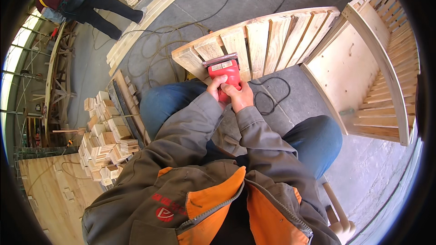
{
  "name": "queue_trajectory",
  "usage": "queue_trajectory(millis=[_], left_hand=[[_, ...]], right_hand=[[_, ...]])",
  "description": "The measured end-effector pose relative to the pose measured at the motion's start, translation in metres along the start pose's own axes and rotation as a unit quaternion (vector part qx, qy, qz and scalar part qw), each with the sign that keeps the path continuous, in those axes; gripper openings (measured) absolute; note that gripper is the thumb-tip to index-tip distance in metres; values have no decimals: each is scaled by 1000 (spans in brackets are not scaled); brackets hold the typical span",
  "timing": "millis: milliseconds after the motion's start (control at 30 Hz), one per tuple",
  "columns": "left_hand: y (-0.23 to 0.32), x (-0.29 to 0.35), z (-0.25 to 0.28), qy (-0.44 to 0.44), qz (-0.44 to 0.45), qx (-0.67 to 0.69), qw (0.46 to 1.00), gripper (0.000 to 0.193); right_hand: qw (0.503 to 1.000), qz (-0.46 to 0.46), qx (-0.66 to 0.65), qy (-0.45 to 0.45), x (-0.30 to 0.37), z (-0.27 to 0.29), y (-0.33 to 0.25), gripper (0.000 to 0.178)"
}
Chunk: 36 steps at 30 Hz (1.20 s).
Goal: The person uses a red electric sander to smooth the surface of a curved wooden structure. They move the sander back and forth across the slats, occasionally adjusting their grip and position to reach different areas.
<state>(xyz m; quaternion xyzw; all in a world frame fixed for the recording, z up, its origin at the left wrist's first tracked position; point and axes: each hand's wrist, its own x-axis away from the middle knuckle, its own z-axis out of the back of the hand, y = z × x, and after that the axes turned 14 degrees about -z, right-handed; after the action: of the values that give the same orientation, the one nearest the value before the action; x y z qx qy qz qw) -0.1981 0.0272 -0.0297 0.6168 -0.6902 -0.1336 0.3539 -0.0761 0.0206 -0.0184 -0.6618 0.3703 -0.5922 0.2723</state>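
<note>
A red power sander (225,70) is gripped in both my hands, its flat base against the left part of a slatted wooden panel (257,43). My left hand (217,90) closes round the sander's left side. On the other side my right hand (242,95) is wrapped round its body, thumb on top. The panel's pale slats stand side by side with narrow gaps, joined to a curved edge piece. The tool's underside and some of my fingers are hidden.
A wooden frame (390,63) with plywood and slats stands at the right. Stacked wood blocks (106,136) lie at the left. Cables (163,50) loop over the concrete floor. Another person (86,2) stands at the far left near long boards (156,11).
</note>
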Motion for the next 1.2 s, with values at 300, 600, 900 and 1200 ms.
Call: queue_trajectory(millis=[300,600,900,1200], left_hand=[[26,13,-31,-18,-18,0,1000,49],[56,28,-73,-62,-86,3,994,50],[13,14,-32,7,-5,5,1000,54],[45,36,-39,20,-74,-17,997,54]], right_hand=[[999,40,-20,10,19,-10,-24,79],[996,88,-14,5,53,-17,-75,77],[998,13,47,49,21,-4,-31,79],[998,45,50,-17,59,-19,-62,79]])
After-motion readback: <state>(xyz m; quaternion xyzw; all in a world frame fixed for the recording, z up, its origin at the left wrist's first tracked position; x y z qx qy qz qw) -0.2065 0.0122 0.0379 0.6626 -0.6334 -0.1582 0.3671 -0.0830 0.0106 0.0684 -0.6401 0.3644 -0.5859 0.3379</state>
